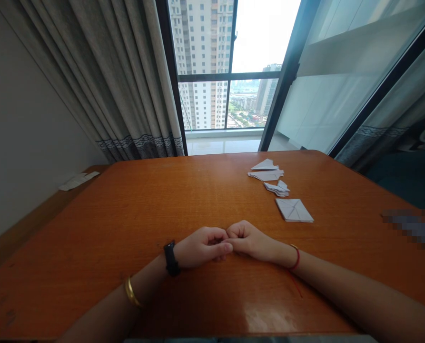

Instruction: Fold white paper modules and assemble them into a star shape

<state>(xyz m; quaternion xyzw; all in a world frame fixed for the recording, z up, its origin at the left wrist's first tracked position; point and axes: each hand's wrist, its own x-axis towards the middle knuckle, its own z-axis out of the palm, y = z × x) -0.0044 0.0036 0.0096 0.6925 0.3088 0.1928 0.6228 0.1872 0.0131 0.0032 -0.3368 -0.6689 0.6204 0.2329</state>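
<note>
Near the middle of the front half of the wooden table, my left hand [202,247] and my right hand [250,240] meet with their fingers touching. Both have curled, closed fingers, and no object shows between them. The left thumb reaches across to the right thumb. A black watch and a gold bangle are on the left arm; a red cord is round the right wrist. Beyond the right hand lies a folded square of white paper [294,210], apart from it. Behind that are a folded paper piece [277,188] and white paper planes [265,175].
The brown table [155,205] has rounded far corners. A white paper slip [78,181] lies at the left by the wall. A blurred grey patch [415,231] sits at the right edge. Grey curtains [101,71] hang beside a window [230,76] past the far edge.
</note>
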